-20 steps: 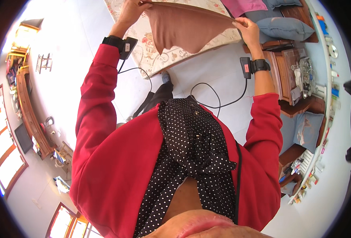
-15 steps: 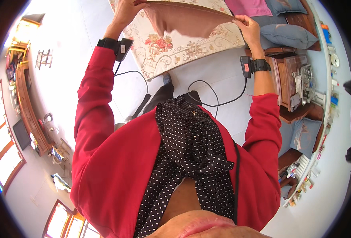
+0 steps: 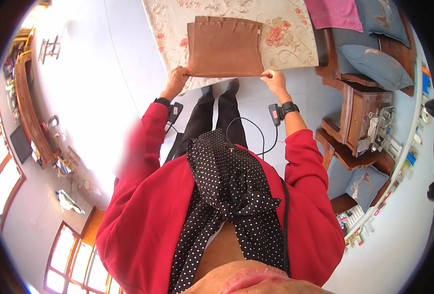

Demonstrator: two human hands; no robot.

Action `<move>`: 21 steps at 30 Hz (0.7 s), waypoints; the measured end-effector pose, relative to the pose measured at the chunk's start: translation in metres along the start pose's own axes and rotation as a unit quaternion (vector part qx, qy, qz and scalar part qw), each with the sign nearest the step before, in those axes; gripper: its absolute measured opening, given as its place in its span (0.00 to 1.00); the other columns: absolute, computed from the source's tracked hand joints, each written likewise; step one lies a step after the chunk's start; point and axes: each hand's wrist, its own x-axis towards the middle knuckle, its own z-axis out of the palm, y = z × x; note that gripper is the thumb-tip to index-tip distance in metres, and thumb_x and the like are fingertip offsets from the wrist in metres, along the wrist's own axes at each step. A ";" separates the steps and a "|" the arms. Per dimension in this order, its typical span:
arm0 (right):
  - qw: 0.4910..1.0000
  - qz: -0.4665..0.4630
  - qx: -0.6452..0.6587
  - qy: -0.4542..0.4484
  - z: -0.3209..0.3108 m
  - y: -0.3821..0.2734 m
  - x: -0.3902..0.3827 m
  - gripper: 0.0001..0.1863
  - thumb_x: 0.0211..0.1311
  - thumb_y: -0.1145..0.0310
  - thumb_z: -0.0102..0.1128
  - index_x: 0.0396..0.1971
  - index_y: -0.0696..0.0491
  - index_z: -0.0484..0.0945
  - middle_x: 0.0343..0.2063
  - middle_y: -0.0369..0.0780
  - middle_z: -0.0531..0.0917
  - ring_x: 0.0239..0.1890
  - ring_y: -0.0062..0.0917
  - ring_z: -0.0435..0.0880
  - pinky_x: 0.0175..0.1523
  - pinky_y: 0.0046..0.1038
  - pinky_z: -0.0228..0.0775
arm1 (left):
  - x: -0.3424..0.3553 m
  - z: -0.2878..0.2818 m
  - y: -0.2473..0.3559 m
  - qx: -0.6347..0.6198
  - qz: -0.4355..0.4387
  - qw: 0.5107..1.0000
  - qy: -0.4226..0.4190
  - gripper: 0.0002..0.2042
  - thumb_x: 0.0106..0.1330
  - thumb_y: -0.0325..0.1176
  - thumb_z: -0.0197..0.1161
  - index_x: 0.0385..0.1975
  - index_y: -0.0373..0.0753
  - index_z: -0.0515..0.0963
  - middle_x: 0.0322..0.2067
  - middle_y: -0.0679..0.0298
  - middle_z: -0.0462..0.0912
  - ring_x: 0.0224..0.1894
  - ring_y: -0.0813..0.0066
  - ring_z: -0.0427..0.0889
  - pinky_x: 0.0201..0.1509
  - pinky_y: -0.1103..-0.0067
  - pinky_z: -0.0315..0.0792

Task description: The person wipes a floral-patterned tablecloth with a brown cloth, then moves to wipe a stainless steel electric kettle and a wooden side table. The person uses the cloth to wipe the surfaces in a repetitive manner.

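Observation:
A brown cloth (image 3: pixel 224 48), folded into a rough rectangle, lies mostly flat on the table, its layers slightly offset at the far edge. My left hand (image 3: pixel 179 78) pinches its near left corner. At the near right corner, my right hand (image 3: pixel 274 80) grips it between thumb and fingers. Between the two hands the near edge is drawn straight, about level with the table's front edge. What kind of cloth or garment it is, I cannot make out. A small pale tag shows by its right edge.
Under the cloth is a table with a cream floral tablecloth (image 3: pixel 295 49). On the right stand a wooden sofa with a grey-blue cushion (image 3: pixel 373 63) and a pink cloth (image 3: pixel 332 13), then a wooden cabinet (image 3: pixel 359 112). A black cable (image 3: pixel 261 132) loops near my right wrist.
Both hands have come nearer to my body and closer together. The brown cloth, held stretched and hanging before, now lies on the table in a folded rectangle with its near corners still gripped.

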 end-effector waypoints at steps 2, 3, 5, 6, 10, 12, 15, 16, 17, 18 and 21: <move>0.997 0.042 -0.036 -0.044 0.018 0.015 0.001 0.10 0.51 0.67 0.70 0.35 0.51 0.86 0.31 0.38 0.88 0.37 0.28 0.87 0.45 0.30 0.77 | -0.009 0.018 -0.019 -0.002 -0.036 0.999 -0.001 0.07 0.57 0.24 0.64 0.35 0.35 0.83 0.32 0.56 0.82 0.36 0.59 0.83 0.42 0.69 0.75; 0.998 0.031 -0.027 -0.052 0.023 0.020 0.000 0.10 0.51 0.67 0.70 0.35 0.52 0.86 0.32 0.38 0.88 0.37 0.29 0.87 0.45 0.30 0.77 | -0.013 0.025 -0.025 0.005 -0.055 0.998 -0.005 0.07 0.57 0.24 0.65 0.35 0.35 0.83 0.31 0.56 0.82 0.36 0.59 0.83 0.42 0.70 0.75; 0.996 0.049 -0.024 -0.074 0.030 0.027 -0.004 0.10 0.51 0.67 0.70 0.35 0.52 0.86 0.32 0.39 0.88 0.37 0.29 0.87 0.46 0.30 0.77 | -0.020 0.031 -0.033 0.016 -0.077 0.997 -0.015 0.07 0.57 0.24 0.65 0.36 0.36 0.83 0.31 0.56 0.83 0.35 0.60 0.83 0.42 0.70 0.75; 0.996 0.046 -0.022 -0.079 0.030 0.029 -0.005 0.10 0.51 0.67 0.70 0.35 0.52 0.86 0.32 0.39 0.88 0.37 0.29 0.87 0.45 0.30 0.77 | -0.023 0.031 -0.035 0.020 -0.080 0.996 -0.019 0.07 0.57 0.24 0.65 0.36 0.36 0.84 0.31 0.56 0.83 0.35 0.60 0.83 0.42 0.70 0.75; 0.995 0.031 -0.009 -0.090 0.023 0.026 -0.004 0.10 0.52 0.67 0.69 0.35 0.53 0.85 0.33 0.39 0.88 0.37 0.28 0.87 0.45 0.30 0.77 | -0.023 0.024 -0.033 0.009 -0.090 0.995 -0.038 0.08 0.57 0.26 0.66 0.36 0.36 0.84 0.32 0.56 0.83 0.34 0.62 0.83 0.42 0.71 0.75; 0.995 0.017 0.011 -0.097 0.013 0.021 -0.002 0.10 0.52 0.68 0.69 0.35 0.53 0.85 0.32 0.39 0.88 0.36 0.27 0.86 0.45 0.29 0.76 | -0.020 0.017 -0.027 -0.006 -0.080 0.997 -0.021 0.08 0.58 0.26 0.66 0.36 0.36 0.84 0.32 0.56 0.83 0.34 0.62 0.83 0.42 0.71 0.76; 0.993 0.005 0.043 -0.107 -0.008 0.009 0.002 0.10 0.54 0.69 0.68 0.35 0.55 0.85 0.31 0.38 0.88 0.35 0.24 0.85 0.44 0.27 0.76 | -0.017 -0.003 -0.013 -0.023 -0.071 0.997 -0.012 0.08 0.59 0.26 0.66 0.38 0.35 0.84 0.33 0.57 0.84 0.35 0.64 0.83 0.42 0.72 0.76; 0.993 -0.002 0.048 -0.112 -0.016 0.004 0.001 0.10 0.54 0.69 0.68 0.35 0.56 0.84 0.31 0.38 0.87 0.35 0.23 0.85 0.43 0.27 0.75 | -0.019 -0.011 -0.007 -0.034 -0.069 0.997 -0.012 0.08 0.60 0.26 0.66 0.38 0.35 0.84 0.33 0.58 0.84 0.35 0.65 0.83 0.42 0.73 0.76; 0.992 -0.006 0.054 -0.114 -0.025 -0.001 -0.001 0.10 0.55 0.69 0.67 0.36 0.56 0.84 0.31 0.38 0.87 0.35 0.22 0.85 0.43 0.26 0.75 | -0.022 -0.019 0.001 -0.045 -0.066 0.997 -0.012 0.08 0.60 0.26 0.65 0.38 0.35 0.84 0.33 0.58 0.84 0.35 0.66 0.83 0.42 0.73 0.76; 0.992 -0.014 0.062 -0.113 -0.034 -0.007 -0.004 0.10 0.55 0.69 0.68 0.36 0.57 0.84 0.30 0.37 0.87 0.35 0.21 0.84 0.43 0.26 0.75 | -0.025 -0.028 0.007 -0.052 -0.064 0.997 -0.004 0.08 0.61 0.26 0.65 0.38 0.35 0.84 0.33 0.59 0.83 0.35 0.67 0.83 0.42 0.73 0.76; 0.988 -0.031 0.095 -0.113 -0.055 -0.022 -0.011 0.10 0.56 0.69 0.68 0.36 0.58 0.83 0.29 0.36 0.86 0.34 0.19 0.82 0.43 0.25 0.74 | -0.029 -0.050 0.025 -0.069 -0.061 0.996 0.015 0.08 0.61 0.25 0.64 0.39 0.35 0.84 0.33 0.60 0.83 0.35 0.69 0.83 0.42 0.74 0.76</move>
